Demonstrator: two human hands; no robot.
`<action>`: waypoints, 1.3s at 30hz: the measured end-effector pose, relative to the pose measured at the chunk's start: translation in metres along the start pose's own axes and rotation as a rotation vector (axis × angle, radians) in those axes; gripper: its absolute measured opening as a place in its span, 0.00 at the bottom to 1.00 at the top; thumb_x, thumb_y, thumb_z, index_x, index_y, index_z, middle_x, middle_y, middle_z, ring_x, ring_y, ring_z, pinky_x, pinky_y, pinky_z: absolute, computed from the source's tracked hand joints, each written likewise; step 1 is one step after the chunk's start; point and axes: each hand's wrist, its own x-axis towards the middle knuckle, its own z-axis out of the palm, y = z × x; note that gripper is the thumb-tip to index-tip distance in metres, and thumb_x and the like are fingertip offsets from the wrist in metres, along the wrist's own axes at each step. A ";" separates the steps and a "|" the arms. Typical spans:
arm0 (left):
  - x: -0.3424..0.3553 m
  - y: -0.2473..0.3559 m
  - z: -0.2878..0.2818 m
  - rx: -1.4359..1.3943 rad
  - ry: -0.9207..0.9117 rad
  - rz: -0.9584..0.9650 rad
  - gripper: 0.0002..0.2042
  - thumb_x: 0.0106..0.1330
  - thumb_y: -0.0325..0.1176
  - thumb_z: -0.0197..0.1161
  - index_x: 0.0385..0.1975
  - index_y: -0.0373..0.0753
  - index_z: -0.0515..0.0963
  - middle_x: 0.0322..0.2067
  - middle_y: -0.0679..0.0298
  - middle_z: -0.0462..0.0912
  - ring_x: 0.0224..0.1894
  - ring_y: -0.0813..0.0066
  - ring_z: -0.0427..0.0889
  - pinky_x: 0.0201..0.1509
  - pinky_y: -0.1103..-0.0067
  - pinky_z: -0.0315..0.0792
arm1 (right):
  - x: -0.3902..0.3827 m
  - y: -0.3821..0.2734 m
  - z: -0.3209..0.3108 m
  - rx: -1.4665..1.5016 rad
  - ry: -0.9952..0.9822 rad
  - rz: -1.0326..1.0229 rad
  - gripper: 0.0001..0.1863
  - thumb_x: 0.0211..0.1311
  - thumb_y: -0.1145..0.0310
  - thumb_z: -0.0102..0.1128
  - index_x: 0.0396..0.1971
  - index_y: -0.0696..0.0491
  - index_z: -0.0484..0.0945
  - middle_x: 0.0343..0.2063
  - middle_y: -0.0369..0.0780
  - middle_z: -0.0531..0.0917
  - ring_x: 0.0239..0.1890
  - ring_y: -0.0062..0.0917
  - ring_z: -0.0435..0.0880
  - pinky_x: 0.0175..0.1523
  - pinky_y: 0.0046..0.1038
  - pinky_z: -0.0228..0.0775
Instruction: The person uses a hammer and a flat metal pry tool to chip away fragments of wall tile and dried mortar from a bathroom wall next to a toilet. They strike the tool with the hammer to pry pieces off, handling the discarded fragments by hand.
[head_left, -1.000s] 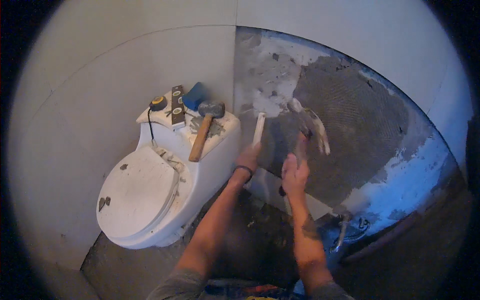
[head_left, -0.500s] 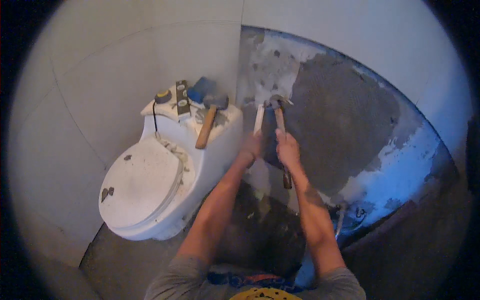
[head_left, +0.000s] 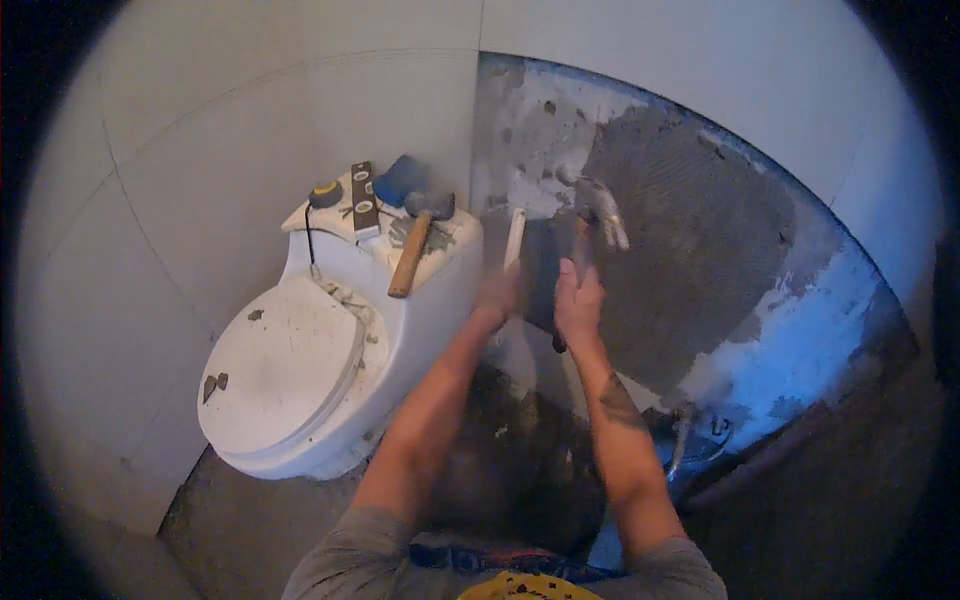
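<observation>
The hammer (head_left: 598, 204) is projecting beyond the right hand (head_left: 579, 305), which is clasping it; left of that grip, the left hand (head_left: 496, 298) is clasping a pale bar (head_left: 515, 237). Striking is seemingly underway, calling next for a steady bar. Beyond both grips, rough wall (head_left: 690, 230) is standing.

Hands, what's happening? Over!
Left hand gripping slim white bar. Right hand gripping brown-handled metal claw hammer, head apart from bar. White toilet at left.
</observation>
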 end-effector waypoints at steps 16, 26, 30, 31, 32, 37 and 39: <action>-0.081 0.037 0.028 -0.278 -0.044 0.038 0.24 0.67 0.56 0.43 0.44 0.39 0.68 0.32 0.47 0.78 0.37 0.47 0.77 0.41 0.63 0.69 | -0.059 0.051 -0.078 -0.036 -0.057 0.240 0.21 0.64 0.53 0.48 0.31 0.59 0.72 0.19 0.46 0.77 0.24 0.39 0.77 0.32 0.38 0.66; -0.015 -0.012 0.031 -0.250 0.059 -0.200 0.22 0.67 0.53 0.45 0.43 0.39 0.70 0.36 0.45 0.78 0.40 0.44 0.77 0.44 0.61 0.69 | -0.068 0.015 -0.056 0.176 -0.133 0.364 0.17 0.64 0.54 0.51 0.31 0.55 0.72 0.16 0.36 0.75 0.17 0.19 0.73 0.22 0.26 0.64; -0.006 -0.003 0.051 -0.533 -0.028 -0.151 0.26 0.62 0.58 0.51 0.40 0.38 0.74 0.33 0.49 0.80 0.36 0.51 0.80 0.38 0.63 0.72 | -0.075 0.066 -0.046 0.191 0.009 0.304 0.15 0.63 0.56 0.52 0.35 0.53 0.71 0.17 0.32 0.71 0.16 0.15 0.69 0.19 0.21 0.61; -0.009 -0.010 0.050 -0.192 0.160 -0.142 0.25 0.61 0.58 0.53 0.39 0.38 0.74 0.32 0.50 0.80 0.35 0.53 0.80 0.35 0.62 0.72 | -0.080 0.035 -0.044 0.323 -0.079 0.498 0.14 0.62 0.57 0.53 0.36 0.53 0.71 0.17 0.31 0.70 0.15 0.14 0.68 0.19 0.20 0.59; 0.002 -0.079 0.017 -0.117 0.139 -0.180 0.26 0.60 0.59 0.52 0.40 0.38 0.73 0.33 0.49 0.80 0.36 0.52 0.81 0.36 0.62 0.72 | -0.091 0.025 -0.003 0.413 -0.183 0.424 0.13 0.61 0.60 0.55 0.39 0.53 0.71 0.18 0.31 0.70 0.15 0.14 0.67 0.18 0.20 0.58; -0.008 -0.033 0.007 -0.255 -0.077 -0.121 0.25 0.65 0.56 0.48 0.44 0.36 0.69 0.32 0.48 0.79 0.35 0.50 0.78 0.40 0.63 0.69 | -0.142 0.149 0.035 0.333 -0.114 0.310 0.28 0.58 0.61 0.60 0.53 0.63 0.66 0.35 0.44 0.78 0.32 0.21 0.75 0.29 0.23 0.67; -0.012 0.002 0.010 -0.219 -0.128 -0.106 0.25 0.65 0.55 0.48 0.44 0.36 0.69 0.33 0.47 0.79 0.37 0.50 0.78 0.41 0.62 0.69 | -0.181 0.259 0.072 0.165 0.138 0.238 0.25 0.57 0.63 0.60 0.51 0.59 0.67 0.23 0.37 0.72 0.21 0.19 0.69 0.21 0.22 0.62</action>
